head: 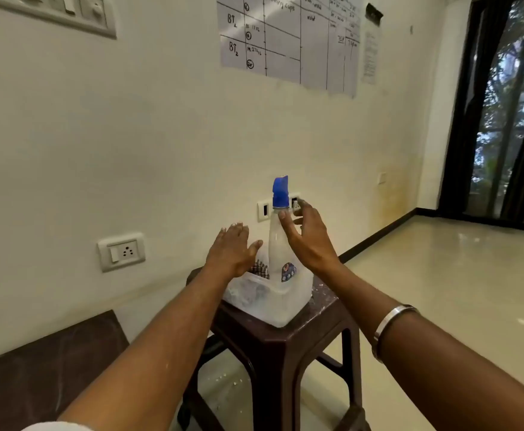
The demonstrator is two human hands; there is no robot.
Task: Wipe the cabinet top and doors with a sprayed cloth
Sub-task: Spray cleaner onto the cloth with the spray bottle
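Blue-capped spray bottle (pixel 280 241) stands in a clear tub (pixel 273 301) on the stool (pixel 288 346). Both hands reach with fingers apart, right hand (pixel 305 236) at its three o'clock, left hand (pixel 234 248) at nine. No wiping has begun, I judge.

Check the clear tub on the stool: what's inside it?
In the clear tub: the spray bottle stands upright, with a patterned cloth-like item beside it. The left hand covers part of that item; the frosted wall blurs anything lower.
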